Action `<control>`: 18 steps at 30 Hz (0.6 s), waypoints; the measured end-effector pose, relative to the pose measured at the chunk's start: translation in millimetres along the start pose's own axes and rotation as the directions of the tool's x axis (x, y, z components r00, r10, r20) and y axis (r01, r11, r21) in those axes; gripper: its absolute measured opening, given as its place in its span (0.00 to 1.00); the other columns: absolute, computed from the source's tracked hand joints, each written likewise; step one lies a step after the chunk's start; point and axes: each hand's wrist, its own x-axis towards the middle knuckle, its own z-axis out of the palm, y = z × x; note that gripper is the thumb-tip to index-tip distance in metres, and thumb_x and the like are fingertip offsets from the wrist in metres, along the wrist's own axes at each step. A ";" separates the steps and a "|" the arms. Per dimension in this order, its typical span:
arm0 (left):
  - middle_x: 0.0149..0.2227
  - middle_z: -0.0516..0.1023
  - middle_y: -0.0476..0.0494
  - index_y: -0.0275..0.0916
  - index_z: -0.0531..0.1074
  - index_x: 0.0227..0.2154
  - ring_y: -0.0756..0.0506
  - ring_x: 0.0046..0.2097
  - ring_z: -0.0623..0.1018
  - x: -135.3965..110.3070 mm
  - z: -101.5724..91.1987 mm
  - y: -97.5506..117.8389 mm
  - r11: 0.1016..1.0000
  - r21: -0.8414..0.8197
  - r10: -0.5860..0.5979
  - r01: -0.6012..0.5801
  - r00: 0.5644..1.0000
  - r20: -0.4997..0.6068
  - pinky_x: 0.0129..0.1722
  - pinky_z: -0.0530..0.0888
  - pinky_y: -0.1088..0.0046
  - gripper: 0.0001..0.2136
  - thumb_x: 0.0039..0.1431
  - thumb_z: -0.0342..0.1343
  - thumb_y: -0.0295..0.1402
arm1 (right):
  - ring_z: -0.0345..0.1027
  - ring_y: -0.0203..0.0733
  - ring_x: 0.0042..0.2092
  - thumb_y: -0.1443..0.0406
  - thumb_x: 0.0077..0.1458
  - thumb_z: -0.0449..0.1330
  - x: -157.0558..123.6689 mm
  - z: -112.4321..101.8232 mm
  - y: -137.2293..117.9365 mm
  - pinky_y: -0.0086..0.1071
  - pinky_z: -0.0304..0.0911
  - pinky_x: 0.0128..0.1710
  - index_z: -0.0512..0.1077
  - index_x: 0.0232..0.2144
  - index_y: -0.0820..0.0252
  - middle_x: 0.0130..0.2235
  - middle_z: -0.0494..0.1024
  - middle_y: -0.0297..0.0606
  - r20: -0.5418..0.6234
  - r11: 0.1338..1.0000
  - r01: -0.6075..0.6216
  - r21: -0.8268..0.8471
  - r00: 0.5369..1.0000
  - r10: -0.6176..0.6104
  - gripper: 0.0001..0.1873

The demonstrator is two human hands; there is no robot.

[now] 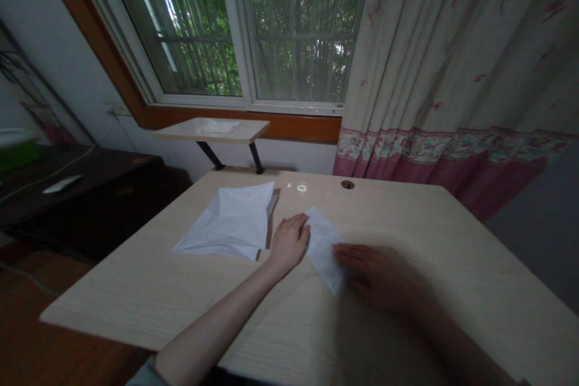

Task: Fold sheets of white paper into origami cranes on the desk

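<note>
A small folded piece of white paper (pixel 322 238) lies flat on the pale wooden desk, crossing it at a slant. My left hand (pixel 290 242) rests at its left edge, with the fingers stretched forward and the tips touching the paper. From the other side, my right hand (pixel 377 271) lies over the paper's right edge, fingers extended and pressed lightly to it. This hand is in shadow and its thumb is partly hidden. To the left of my left hand is a loose stack of creased white paper sheets (pixel 230 220).
The desk (pixel 434 313) has a round cable hole (pixel 348 184) near its back edge. A raised shelf (pixel 239 132) at the back left carries some white paper. Behind are a window and a floral curtain (pixel 407 151). A dark table (pixel 122 163) stands at left.
</note>
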 end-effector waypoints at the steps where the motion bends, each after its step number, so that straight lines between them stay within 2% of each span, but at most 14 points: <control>1: 0.58 0.73 0.42 0.38 0.71 0.54 0.43 0.59 0.71 -0.4 0.0 0.2 1.000 0.003 0.004 -0.004 1.000 0.001 0.64 0.61 0.59 0.17 0.67 0.45 0.34 | 0.60 0.46 0.63 0.68 0.52 0.57 -0.2 -0.5 2.1 0.45 0.56 0.63 0.61 0.63 0.53 0.64 0.64 0.37 -0.009 1.000 -0.003 -0.004 1.000 0.003 0.35; 5: 0.60 0.71 0.42 0.40 0.70 0.55 0.42 0.61 0.69 -3.7 0.6 1.9 0.999 0.034 0.029 -0.029 1.000 -0.007 0.65 0.58 0.56 0.18 0.66 0.47 0.36 | 0.62 0.48 0.62 0.68 0.52 0.57 -0.4 -0.7 10.5 0.46 0.58 0.62 0.61 0.63 0.55 0.64 0.65 0.40 -0.019 0.999 -0.038 -0.021 0.999 0.038 0.34; 9: 0.63 0.66 0.45 0.46 0.66 0.59 0.41 0.62 0.66 -8.1 -1.2 4.8 0.994 0.085 0.072 -0.075 0.997 0.039 0.66 0.53 0.51 0.23 0.60 0.50 0.33 | 0.62 0.49 0.62 0.65 0.56 0.57 -2.1 3.4 19.0 0.49 0.58 0.62 0.59 0.64 0.52 0.64 0.64 0.39 -0.038 0.999 -0.040 0.004 0.998 0.040 0.33; 12: 0.65 0.63 0.45 0.47 0.64 0.60 0.38 0.63 0.64 -10.0 -1.4 4.8 0.988 0.123 0.085 -0.093 0.994 0.073 0.66 0.51 0.48 0.27 0.56 0.52 0.32 | 0.60 0.51 0.63 0.59 0.58 0.59 -2.4 7.9 19.6 0.50 0.57 0.62 0.58 0.65 0.52 0.64 0.63 0.42 -0.039 0.999 -0.043 0.020 0.998 0.043 0.33; 15: 0.65 0.62 0.45 0.47 0.63 0.61 0.38 0.64 0.63 -10.1 0.4 2.2 0.985 0.142 0.086 -0.097 0.993 0.080 0.65 0.50 0.48 0.28 0.55 0.52 0.31 | 0.55 0.55 0.65 0.49 0.52 0.63 0.4 13.3 12.3 0.52 0.53 0.64 0.54 0.66 0.53 0.66 0.59 0.46 -0.006 0.999 -0.045 0.002 0.999 0.045 0.44; 18: 0.64 0.64 0.44 0.44 0.63 0.61 0.39 0.64 0.64 -8.9 2.0 -0.7 0.985 0.149 0.071 -0.082 0.995 0.076 0.66 0.51 0.49 0.27 0.57 0.49 0.30 | 0.49 0.60 0.67 0.45 0.46 0.67 5.0 18.8 0.7 0.56 0.45 0.66 0.49 0.68 0.56 0.68 0.52 0.50 0.034 0.997 -0.063 -0.054 0.997 0.065 0.54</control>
